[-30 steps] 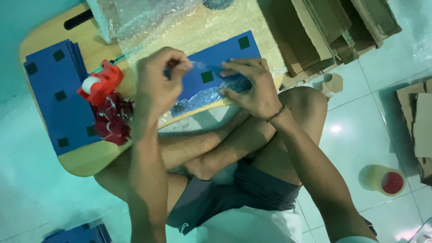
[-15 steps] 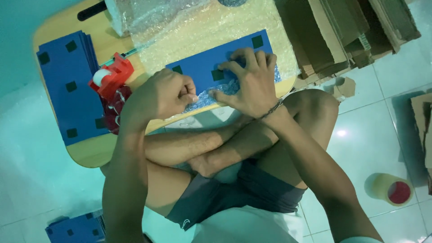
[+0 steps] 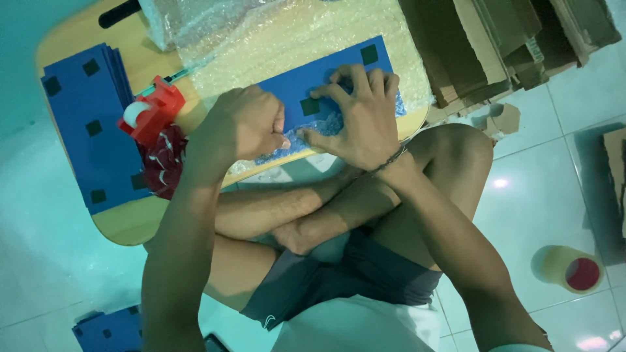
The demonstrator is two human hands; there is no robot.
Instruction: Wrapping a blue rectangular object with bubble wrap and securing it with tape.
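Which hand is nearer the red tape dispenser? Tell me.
Left. The left hand is fisted just right of the red tape dispenser; the right hand lies flat on the blue board, farther off.

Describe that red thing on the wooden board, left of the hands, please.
The red tape dispenser looks like plastic, with a pale roll of tape mounted at its left end and a greenish strip at its top edge. It lies on the wooden board, between the stack of blue panels and the bubble wrap. The left hand is close beside it, not touching it.
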